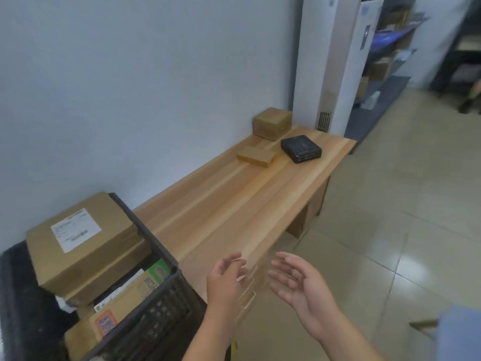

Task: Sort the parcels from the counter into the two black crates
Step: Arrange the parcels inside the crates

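Just left of the left hand [225, 280]: crate [156, 308], packed full, a labelled box [83, 246] lying on top above the rim, likely for want of room below. Both hands empty, low over the near end of the counter [234, 204]: left fingers loosely curled, right hand [299, 282] spread, palms facing each other as if readied to take a parcel from both sides. Well ahead and right of the hands, at the far end, three parcels not yet sorted: flat box [256, 156], taller box [272, 123] against the wall, black parcel [300, 148] just beside the flat one.
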